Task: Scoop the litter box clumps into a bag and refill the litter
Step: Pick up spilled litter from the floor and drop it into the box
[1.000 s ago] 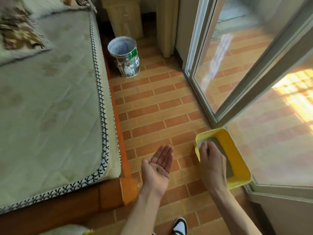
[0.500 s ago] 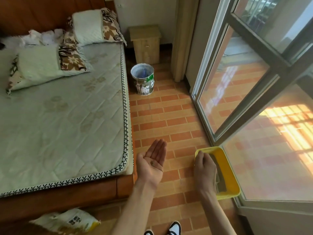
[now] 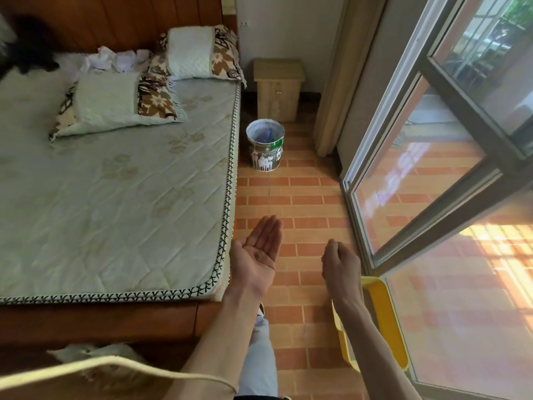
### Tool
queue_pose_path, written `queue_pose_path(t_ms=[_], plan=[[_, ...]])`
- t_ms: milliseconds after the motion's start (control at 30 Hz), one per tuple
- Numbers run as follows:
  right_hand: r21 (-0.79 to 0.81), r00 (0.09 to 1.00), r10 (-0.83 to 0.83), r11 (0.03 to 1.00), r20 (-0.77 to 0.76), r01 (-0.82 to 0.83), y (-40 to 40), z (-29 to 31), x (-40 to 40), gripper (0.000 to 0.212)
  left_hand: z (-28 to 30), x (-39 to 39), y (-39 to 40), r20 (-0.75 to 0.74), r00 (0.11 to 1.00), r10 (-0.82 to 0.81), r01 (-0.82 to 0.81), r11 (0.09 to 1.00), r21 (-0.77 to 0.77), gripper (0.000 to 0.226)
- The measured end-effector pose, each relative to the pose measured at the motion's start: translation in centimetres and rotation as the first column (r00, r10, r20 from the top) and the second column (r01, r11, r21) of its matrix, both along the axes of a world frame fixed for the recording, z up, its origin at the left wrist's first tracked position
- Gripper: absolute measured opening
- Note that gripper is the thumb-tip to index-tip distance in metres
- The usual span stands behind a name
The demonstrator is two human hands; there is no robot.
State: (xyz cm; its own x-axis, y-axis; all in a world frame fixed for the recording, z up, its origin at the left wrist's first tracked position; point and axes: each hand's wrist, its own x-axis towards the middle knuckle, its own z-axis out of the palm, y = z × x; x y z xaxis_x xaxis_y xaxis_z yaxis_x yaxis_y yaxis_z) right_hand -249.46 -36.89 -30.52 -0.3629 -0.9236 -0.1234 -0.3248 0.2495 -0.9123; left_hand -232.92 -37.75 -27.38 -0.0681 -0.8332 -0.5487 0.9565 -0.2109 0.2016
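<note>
My left hand (image 3: 256,255) is held palm up above the brick floor with the fingers together, and a few small dark litter clumps (image 3: 257,257) rest in the palm. My right hand (image 3: 340,264) hovers beside it, back towards me and fingers curled in; whether they hold anything is hidden. The yellow litter box (image 3: 385,316) sits on the floor by the glass door, below and behind my right forearm, which covers most of its inside. A paint bucket (image 3: 265,147) lined with a bag stands further ahead beside the bed.
The bed (image 3: 115,197) fills the left side, its wooden frame close to my left arm. A small wooden cabinet (image 3: 278,90) stands behind the bucket. The sliding glass door (image 3: 432,183) runs along the right. A pale bag (image 3: 92,353) lies under the bed's corner.
My right hand has lifted off the litter box and curled up beside my left hand. The view has risen and tilted forward, so the litter box now sits lower right.
</note>
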Motion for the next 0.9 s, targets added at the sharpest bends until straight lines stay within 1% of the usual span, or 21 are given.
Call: queue_pose_path(t_ms=[133, 300, 367, 733, 900], plan=[[0.015, 0.999, 0.053, 0.999, -0.003, -0.053, -4.5, 0.6, -0.1, 0.04, -0.3, 0.4, -5.0, 0.004, 1.0, 0.017, -0.017, 1.0, -0.015, 0.052], [-0.002, 0.995, 0.1, 0.995, 0.004, -0.1, -12.5, 1.0, 0.2, 0.04, -0.2, 1.7, -13.9, 0.03, 0.999, 0.042, -0.041, 0.999, -0.016, 0.052], [0.01, 0.994, 0.106, 0.994, 0.01, -0.106, -16.4, 1.3, 0.6, 0.041, -0.1, 2.2, -17.6, 0.042, 0.998, 0.05, -0.049, 0.999, -0.02, 0.051], [0.012, 0.984, 0.112, 0.993, 0.141, -0.115, -37.4, 2.6, 4.7, 0.04, -0.6, 6.7, -37.2, 0.127, 0.991, 0.039, -0.041, 0.999, 0.009, 0.052], [-0.016, 0.985, 0.108, 0.994, 0.134, -0.107, -45.3, 3.5, 5.3, 0.038, -0.8, 7.3, -45.4, 0.141, 0.99, 0.028, -0.031, 0.999, 0.019, 0.052]])
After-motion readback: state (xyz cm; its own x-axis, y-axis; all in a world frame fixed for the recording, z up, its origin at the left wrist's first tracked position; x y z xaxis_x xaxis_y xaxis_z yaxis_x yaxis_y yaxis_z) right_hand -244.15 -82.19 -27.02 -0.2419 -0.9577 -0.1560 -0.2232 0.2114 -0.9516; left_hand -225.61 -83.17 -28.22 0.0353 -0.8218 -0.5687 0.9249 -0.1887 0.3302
